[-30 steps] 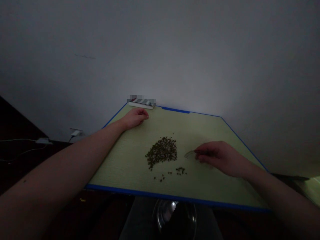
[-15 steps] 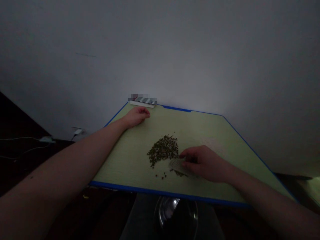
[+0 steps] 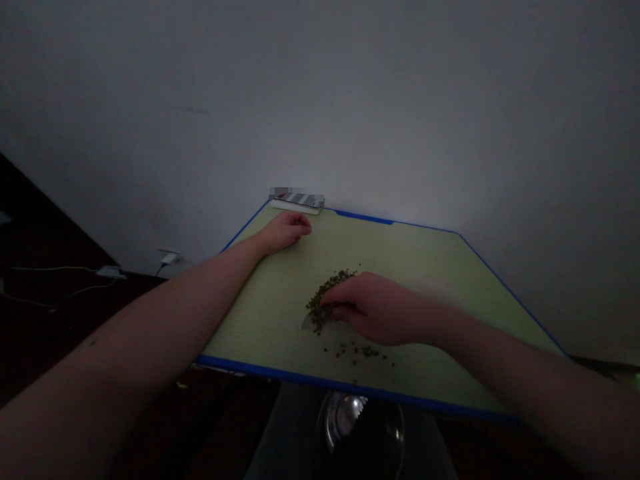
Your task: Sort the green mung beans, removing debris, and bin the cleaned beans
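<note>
A pile of small dark green beans (image 3: 327, 293) lies in the middle of a pale green table top with a blue rim (image 3: 300, 377). My right hand (image 3: 373, 308) rests over the right part of the pile, fingers closed on a small pale flat scraper whose edge shows at the pile's near left (image 3: 310, 323). Loose beans (image 3: 357, 350) are scattered just in front of that hand. My left hand (image 3: 285, 231) lies on the far left of the table, fingers curled loosely, nothing visible in it.
A flat white device (image 3: 297, 202) sits at the table's far edge against the grey wall. A glass bowl (image 3: 363, 430) stands below the table's near edge. Cables and a plug (image 3: 113, 271) lie on the dark surface to the left.
My right hand has slid left from the table's right side into the bean pile, carrying the pale scraper. More loose beans now lie near the front. The left hand stayed put.
</note>
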`<state>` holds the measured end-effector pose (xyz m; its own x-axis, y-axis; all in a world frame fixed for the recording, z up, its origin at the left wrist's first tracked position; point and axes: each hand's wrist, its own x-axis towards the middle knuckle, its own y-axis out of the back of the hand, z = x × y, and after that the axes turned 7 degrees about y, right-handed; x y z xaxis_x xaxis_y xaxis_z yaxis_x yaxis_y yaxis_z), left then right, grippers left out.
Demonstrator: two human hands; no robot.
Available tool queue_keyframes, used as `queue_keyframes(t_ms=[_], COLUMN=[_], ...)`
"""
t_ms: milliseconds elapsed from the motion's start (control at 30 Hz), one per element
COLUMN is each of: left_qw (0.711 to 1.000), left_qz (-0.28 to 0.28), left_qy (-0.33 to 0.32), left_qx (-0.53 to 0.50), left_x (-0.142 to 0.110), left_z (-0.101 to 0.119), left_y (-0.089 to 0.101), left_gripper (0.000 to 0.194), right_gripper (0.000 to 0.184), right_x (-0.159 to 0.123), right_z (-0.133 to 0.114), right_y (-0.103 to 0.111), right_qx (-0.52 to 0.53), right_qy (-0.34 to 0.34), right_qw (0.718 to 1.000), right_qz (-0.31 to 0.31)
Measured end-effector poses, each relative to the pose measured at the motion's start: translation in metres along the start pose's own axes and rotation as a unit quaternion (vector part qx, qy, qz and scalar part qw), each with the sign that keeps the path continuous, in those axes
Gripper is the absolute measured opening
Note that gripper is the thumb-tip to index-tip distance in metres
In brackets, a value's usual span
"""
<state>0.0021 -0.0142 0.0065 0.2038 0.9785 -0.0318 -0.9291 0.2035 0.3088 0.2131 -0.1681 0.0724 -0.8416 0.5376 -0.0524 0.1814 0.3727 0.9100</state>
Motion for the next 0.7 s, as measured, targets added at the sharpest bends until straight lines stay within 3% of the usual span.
queue_keyframes(t_ms=[367, 700], left_qw=[1.0, 0.999], left_qz=[0.008, 0.012], left_qy=[0.002, -0.006], left_qx=[0.022, 0.032], left_x=[-0.0037, -0.003], left_z=[0.0052, 0.0031], left_y=[-0.0011, 0.0], left_gripper=[0.006, 0.005], right_gripper=[0.029, 0.031], right_x=[-0.0004, 0.0055], right_z=[0.005, 0.0053], right_y=[-0.0056, -0.0025], right_qx=[0.015, -0.012], right_qy=[0.031, 0.067], right_qw=[0.999, 0.996], right_qz=[-0.007, -0.057])
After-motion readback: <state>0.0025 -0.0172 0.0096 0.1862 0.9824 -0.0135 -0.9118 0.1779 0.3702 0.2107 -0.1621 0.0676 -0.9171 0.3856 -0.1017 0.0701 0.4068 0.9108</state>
